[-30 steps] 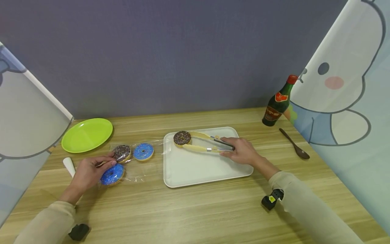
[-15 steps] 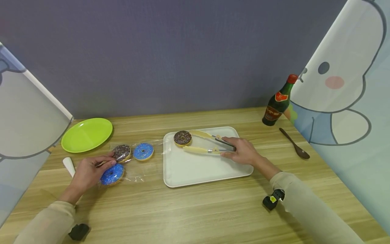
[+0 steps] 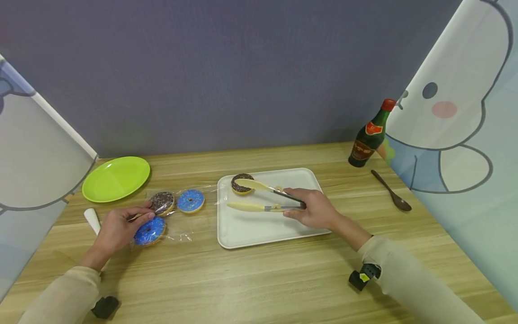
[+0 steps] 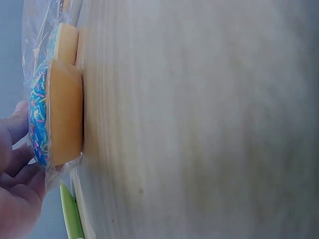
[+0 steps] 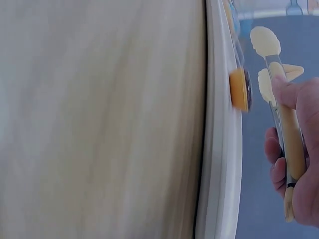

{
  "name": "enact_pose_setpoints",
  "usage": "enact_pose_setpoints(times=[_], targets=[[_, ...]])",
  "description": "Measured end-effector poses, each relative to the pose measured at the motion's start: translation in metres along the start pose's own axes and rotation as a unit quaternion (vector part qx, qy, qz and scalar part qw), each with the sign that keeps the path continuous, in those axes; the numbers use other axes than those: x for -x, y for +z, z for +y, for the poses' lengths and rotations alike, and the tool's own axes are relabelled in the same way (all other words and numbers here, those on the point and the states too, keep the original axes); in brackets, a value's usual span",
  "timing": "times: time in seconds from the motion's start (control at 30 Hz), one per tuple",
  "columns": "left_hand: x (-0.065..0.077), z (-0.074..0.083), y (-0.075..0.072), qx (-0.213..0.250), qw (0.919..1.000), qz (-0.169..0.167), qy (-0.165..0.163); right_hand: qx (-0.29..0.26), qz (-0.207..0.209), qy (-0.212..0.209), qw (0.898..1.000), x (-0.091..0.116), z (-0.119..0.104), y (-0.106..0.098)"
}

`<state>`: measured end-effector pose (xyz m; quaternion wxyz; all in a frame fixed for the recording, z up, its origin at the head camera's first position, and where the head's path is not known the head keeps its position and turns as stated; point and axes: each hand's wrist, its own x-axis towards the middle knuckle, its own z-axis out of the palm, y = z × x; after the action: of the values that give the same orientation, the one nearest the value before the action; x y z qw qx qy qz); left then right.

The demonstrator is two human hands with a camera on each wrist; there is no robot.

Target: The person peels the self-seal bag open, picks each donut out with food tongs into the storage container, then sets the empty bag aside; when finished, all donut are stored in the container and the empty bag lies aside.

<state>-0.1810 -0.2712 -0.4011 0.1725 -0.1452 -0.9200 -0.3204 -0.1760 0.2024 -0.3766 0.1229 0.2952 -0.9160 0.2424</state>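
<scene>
At the left of the table, my left hand [image 3: 120, 227] pinches the near left part of a clear plastic bag [image 3: 198, 230]. The bag holds a chocolate donut [image 3: 162, 201], a light blue donut [image 3: 196, 197] and a darker blue donut [image 3: 155, 235]. Close up in the left wrist view, the sprinkled blue donut [image 4: 39, 117] shows under the film beside my fingers. My right hand [image 3: 314, 209] grips cream-tipped tongs [image 3: 247, 207], their arms spread with nothing between them. Another chocolate donut [image 3: 243, 192] sits at the back left of the white tray [image 3: 267, 231], partly hidden by a tong tip.
A green plate [image 3: 115, 180] lies at the back left. A white handle [image 3: 92, 220] sticks out beside my left hand. A green bottle [image 3: 366, 141] stands at the back right, with a dark wooden spoon [image 3: 391, 192] in front of it.
The tongs opened off the chocolate donut on the tray, then rose and shifted left with my right hand, leaving the donut there. My left hand and the bag stay put.
</scene>
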Motion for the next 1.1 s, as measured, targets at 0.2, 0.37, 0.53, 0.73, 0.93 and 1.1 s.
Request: enact_pose_setpoints(times=[0.2, 0.37, 0.53, 0.73, 0.93, 1.1], targets=[[0.0, 0.0, 0.0, 0.0, 1.0, 0.001, 0.002, 0.005, -0.029, -0.009, 1.0, -0.002, -0.025, 0.01], [0.0, 0.001, -0.001, 0.002, 1.0, 0.001, 0.003, 0.039, -0.042, -0.008, 0.998, -0.008, -0.037, 0.022], [0.0, 0.001, 0.0, 0.008, 1.0, 0.0, 0.002, 0.057, -0.051, -0.013, 0.997, -0.016, -0.045, 0.033], [0.001, -0.002, 0.001, 0.001, 1.0, 0.003, 0.002, 0.058, -0.043, -0.009, 0.997, -0.024, -0.053, 0.043], [0.001, -0.002, 0.0, -0.006, 1.0, 0.005, 0.0, 0.054, -0.043, 0.003, 0.998, -0.032, -0.062, 0.047], [0.001, -0.001, 0.001, -0.004, 1.0, 0.001, -0.001, 0.059, -0.057, 0.022, 0.996, -0.039, -0.069, 0.05]])
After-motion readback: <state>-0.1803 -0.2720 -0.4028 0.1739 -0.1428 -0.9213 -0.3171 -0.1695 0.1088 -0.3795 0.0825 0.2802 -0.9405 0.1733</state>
